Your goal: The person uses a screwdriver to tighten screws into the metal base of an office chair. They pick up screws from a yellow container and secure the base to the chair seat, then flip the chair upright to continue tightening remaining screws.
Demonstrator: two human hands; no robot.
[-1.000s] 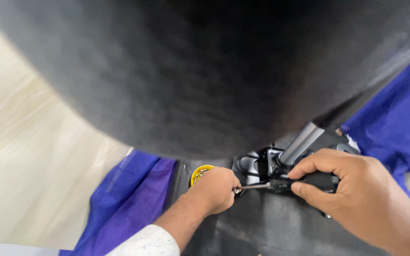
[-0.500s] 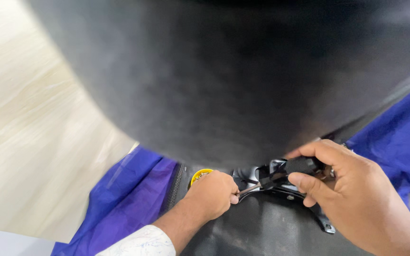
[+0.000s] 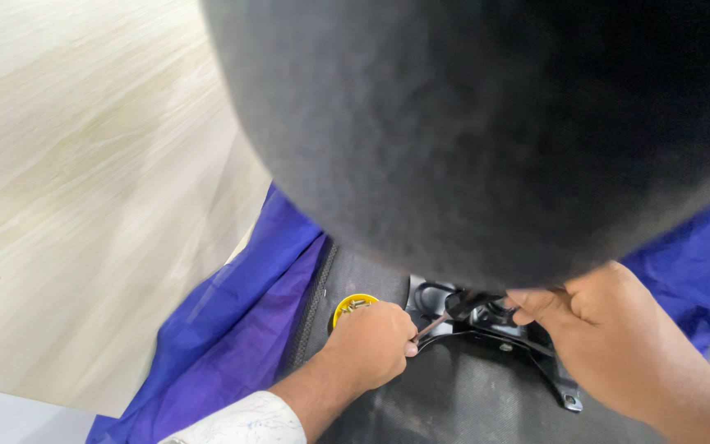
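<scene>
Head view: nearest, the left hand (image 3: 369,345), its white patterned sleeve (image 3: 244,422) at the frame's bottom, has its grip closed on a thin metal tool (image 3: 434,326) whose tip reaches into the black metal bracket (image 3: 499,333). The right hand (image 3: 610,345) rests on that bracket; whether its grip is closed on anything cannot be told. The bracket sits on a dark fabric panel (image 3: 454,395). Just beyond the left hand stands a small yellow dish (image 3: 353,306) of screws. Blue cloth (image 3: 240,329) lies over the pale wooden floor (image 3: 84,164). A large black rounded cushion (image 3: 495,123) fills the top.

my slim metal tool (image 3: 435,327) lies slanted, its tip at the black metal bracket (image 3: 503,333), which sits flat on the dark fabric seat underside (image 3: 454,395).
</scene>
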